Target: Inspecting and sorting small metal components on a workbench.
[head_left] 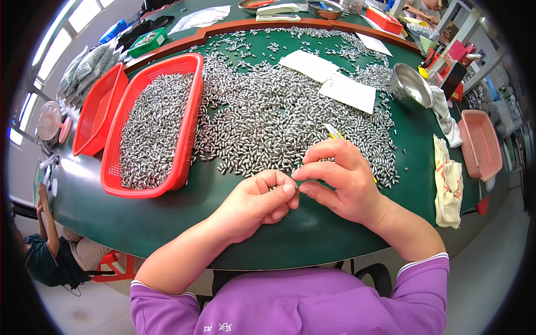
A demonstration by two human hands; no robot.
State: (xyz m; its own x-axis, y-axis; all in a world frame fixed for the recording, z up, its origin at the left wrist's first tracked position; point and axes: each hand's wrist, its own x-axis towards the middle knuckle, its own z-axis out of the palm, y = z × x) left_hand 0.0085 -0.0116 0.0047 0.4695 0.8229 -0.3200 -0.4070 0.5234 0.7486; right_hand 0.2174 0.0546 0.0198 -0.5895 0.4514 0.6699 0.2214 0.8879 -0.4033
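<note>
My left hand (259, 204) is closed above the near part of the table, thumb pressed over curled fingers. A bit of small silvery metal pieces (273, 188) shows between thumb and fingers. Close beside it, my right hand (346, 178) has its fingers curved and apart, index and thumb tips almost touching the left thumb; I see nothing between them. A slim yellow tool with a pale tip (334, 132) shows behind the right hand; whether it is held or lying there I cannot tell. Beyond both hands spreads a wide pile of small, ridged, barrel-shaped metal pieces (251, 123).
At left stands a red plastic basket (192, 120) full of the same pieces, with another red basket (92, 120) beside it. White papers (349, 92) lie on the pile. To the right are a metal bowl (413, 86), cloths (448, 187) and a pink basket (481, 145). Another person (53, 254) sits at left.
</note>
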